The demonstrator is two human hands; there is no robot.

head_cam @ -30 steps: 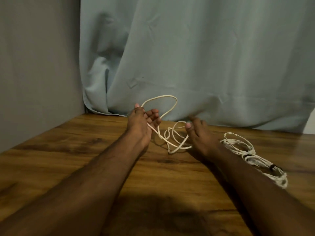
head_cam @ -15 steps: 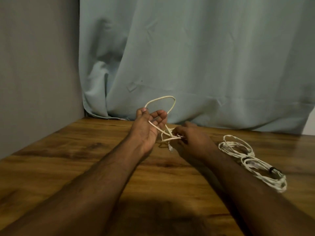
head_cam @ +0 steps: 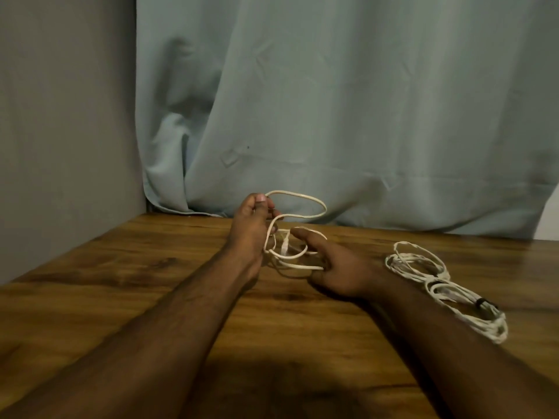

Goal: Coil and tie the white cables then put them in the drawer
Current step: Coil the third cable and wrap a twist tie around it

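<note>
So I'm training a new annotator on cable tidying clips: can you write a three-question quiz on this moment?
1. True or false: the left hand pinches a loop of the loose white cable.
2. Where does the coiled cable bundle lie? A) on the wooden table, right of the right hand; B) in the left hand; C) on the curtain.
3. What dark item sits on the bundle?

Key: 1 true. 2 A. 3 a black tie around its strands.
</note>
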